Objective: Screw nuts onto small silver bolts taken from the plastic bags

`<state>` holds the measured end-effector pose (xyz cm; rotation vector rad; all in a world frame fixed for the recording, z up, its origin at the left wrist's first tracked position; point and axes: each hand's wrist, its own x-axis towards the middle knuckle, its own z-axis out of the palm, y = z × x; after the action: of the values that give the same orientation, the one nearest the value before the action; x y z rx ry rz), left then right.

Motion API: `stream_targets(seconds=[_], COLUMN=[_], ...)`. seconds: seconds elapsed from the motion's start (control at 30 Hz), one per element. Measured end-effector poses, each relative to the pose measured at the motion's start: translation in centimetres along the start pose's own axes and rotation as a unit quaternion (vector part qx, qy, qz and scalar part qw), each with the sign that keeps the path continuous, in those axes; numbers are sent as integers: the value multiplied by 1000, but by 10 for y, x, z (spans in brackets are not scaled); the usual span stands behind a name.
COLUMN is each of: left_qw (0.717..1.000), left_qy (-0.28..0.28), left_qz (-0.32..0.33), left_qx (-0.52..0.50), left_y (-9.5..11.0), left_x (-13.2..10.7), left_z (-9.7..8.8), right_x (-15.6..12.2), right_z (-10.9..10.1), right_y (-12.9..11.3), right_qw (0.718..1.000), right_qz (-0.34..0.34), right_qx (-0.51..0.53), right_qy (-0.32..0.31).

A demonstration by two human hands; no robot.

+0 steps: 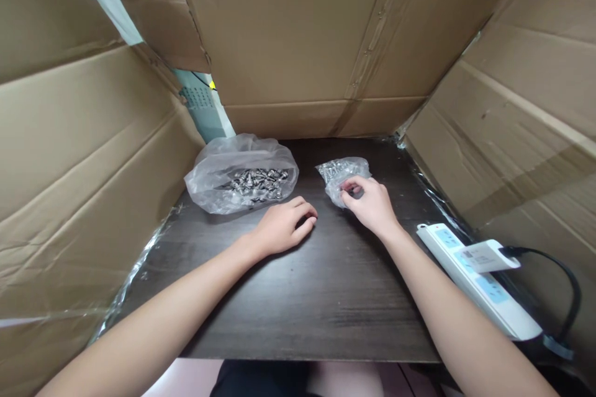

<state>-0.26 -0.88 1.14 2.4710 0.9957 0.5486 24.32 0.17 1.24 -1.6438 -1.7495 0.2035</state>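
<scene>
Here's the head view, and we have two bare hands over a dark wooden table (298, 304), set well apart from each other. On the right, the right hand (372, 201) is at the small plastic bag (334, 189), thumb and fingers curled at its near side and touching the film; whether a piece is pinched in there, I can't tell. Far side of that same bag, shiny metal pieces (342, 167) show through the plastic.

Over to the left, the left hand (284, 226) rests on the table, fingers loosely bent, thumb tip close to the forefinger. I see nothing held, though the inside of that curl is shaded. Just beyond it sits the large plastic bag (203, 177), its mouth spread wide, a heap of metal screws (261, 183) in plain sight at its right.

So how far along are we? I'd judge it early: both bags hold plenty, and no joined pair shows between the hands. The large bag looks ready, its screws within easy reach; dealing with the small bag's contents appears to be what is left, with the right hand on it now. Off to the near right, a white power strip (516, 316) lies outside the action.
</scene>
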Motion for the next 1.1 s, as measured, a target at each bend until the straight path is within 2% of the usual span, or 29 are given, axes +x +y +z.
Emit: stream_targets(seconds=[0.1, 0.2, 0.3, 0.33, 0.4, 0.47, 0.53, 0.6, 0.67, 0.77, 0.9, 1.1], left_qw=[999, 982, 917, 896, 871, 867, 878, 889, 888, 860, 825, 811], left_qy=[20, 52, 59, 58, 58, 53, 44, 39, 44, 45, 24, 16], left_qz=[4, -34, -102, -108, -99, -94, -98, -104, -116, -145, -171, -178], left_qx=[-38, -181, -380, -427, -478, -486, -466, -444, -444, -487, -538, -557], left_y=[2, 9, 15, 17, 17, 16, 14, 14, 14, 15, 13, 10], left_x=[-1, 0, 3, 3, 5, 6, 7, 8, 9, 11, 12, 13], left_z=[0, 4, 10, 12, 14, 15, 14, 13, 12, 12, 10, 11], right_x=[-1, -7, -17, -21, -27, -28, -27, -25, -24, -26, -32, -31], right_z=[-4, -6, -2, 0, 4, 7, 7, 6, 6, 10, 17, 11], right_y=[-6, -21, -42, -48, -58, -61, -60, -57, -54, -53, -56, -52], right_qw=[995, 978, 958, 953, 944, 943, 945, 946, 947, 945, 945, 940], right_qz=[-79, -162, -230, -254, -293, -308, -312, -304, -279, -257, -262, -314], right_qx=[23, 30, 48, 55, 72, 68, 70, 109, 162, 201, 197, 126], right_qy=[64, 129, 162, 155, 132, 106, 61, 14, -13, -7, 20, 33])
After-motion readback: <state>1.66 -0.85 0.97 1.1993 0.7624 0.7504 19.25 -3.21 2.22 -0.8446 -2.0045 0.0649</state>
